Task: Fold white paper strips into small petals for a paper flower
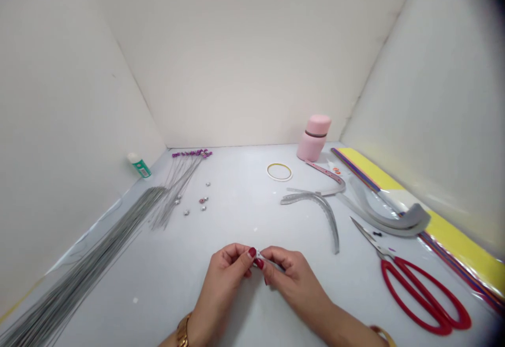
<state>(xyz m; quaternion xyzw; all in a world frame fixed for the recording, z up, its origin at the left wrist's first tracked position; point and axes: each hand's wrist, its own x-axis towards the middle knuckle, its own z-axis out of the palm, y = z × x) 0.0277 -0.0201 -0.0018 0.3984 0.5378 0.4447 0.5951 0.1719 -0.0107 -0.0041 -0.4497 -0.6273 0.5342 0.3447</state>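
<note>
Close to the front middle of the table, my left hand (226,276) and my right hand (294,276) meet with fingertips pinched together. Between them is a small silvery-grey paper strip (258,254), folded at one end; the fingers cover most of it. Ahead and to the left lie several small silver paper stars (187,212), one of them pinkish (202,200). Loose grey paper strips (329,215) curve across the table ahead of my right hand. A thicker bundle of grey strips (394,226) lies farther right.
Red-handled scissors (418,289) rest at the right, beside packs of coloured paper (453,231). A pink flask (314,139) and a tape ring (280,172) are at the back. Grey wires (90,263), purple-tipped stems (185,170) and a glue stick (140,166) are left.
</note>
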